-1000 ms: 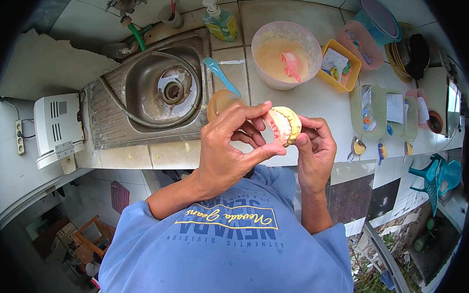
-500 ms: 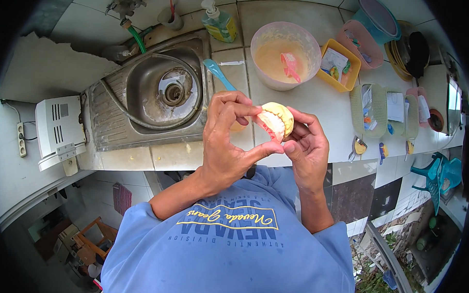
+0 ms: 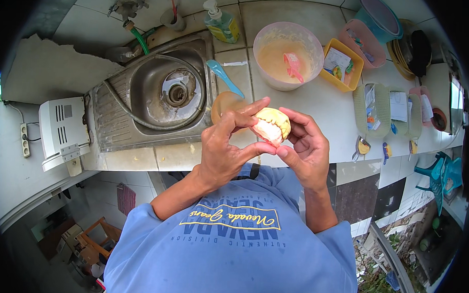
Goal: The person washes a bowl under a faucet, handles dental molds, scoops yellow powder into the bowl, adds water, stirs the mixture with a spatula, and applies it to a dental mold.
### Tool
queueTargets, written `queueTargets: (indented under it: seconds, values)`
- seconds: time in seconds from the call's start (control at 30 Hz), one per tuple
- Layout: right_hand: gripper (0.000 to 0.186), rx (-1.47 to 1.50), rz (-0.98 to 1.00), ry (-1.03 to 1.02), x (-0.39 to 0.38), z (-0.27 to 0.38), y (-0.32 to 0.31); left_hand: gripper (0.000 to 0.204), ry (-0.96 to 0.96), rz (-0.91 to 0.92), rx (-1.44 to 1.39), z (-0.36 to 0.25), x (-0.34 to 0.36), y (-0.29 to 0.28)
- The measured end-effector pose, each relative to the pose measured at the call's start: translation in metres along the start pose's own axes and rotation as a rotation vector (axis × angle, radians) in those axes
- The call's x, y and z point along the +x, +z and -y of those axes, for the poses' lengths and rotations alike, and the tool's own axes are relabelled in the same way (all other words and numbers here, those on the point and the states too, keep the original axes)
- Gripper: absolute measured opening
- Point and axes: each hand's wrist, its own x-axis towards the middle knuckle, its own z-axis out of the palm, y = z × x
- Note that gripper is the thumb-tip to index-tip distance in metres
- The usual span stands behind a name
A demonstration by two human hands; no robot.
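Note:
In front of my chest, over the counter edge, I hold a yellow dental cast [image 3: 278, 117] together with a pale pink-and-white piece [image 3: 268, 133] against its row of teeth. My left hand [image 3: 219, 151] pinches the pink side between thumb and fingers. From the other side, my right hand [image 3: 309, 157] grips the yellow side, its thumb meeting the lower edge near my left thumb. Just beyond my left fingers lie an orange bowl [image 3: 222, 103], partly hidden by that hand, and a blue spatula [image 3: 226, 79].
A steel sink [image 3: 143, 104] with a hose is on the left. Beyond my hands stands a bucket [image 3: 320, 51] of pale material with a pink scoop [image 3: 293, 66]. Baskets [image 3: 372, 110], a yellow tray [image 3: 353, 81] and a soap bottle [image 3: 221, 24] also stand on the counter.
The cast has turned and tilted in my hands, so red marks on the pink piece's edge no longer show. My left hand has shifted slightly downward, uncovering more of the orange bowl.

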Motion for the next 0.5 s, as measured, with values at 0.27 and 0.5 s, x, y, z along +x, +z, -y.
queueTargets:
  seconds: [0.27, 0.5]
  values:
    - [0.059, -0.345, 0.008, -0.169, 0.001, 0.007, -0.009, 0.043, -0.034, 0.018, -0.026, -0.008, 0.0, -0.003]
    - [0.056, -0.687, 0.103, -0.383, 0.007, 0.022, -0.017, 0.069, 0.087, 0.175, 0.26, -0.025, 0.013, -0.013]
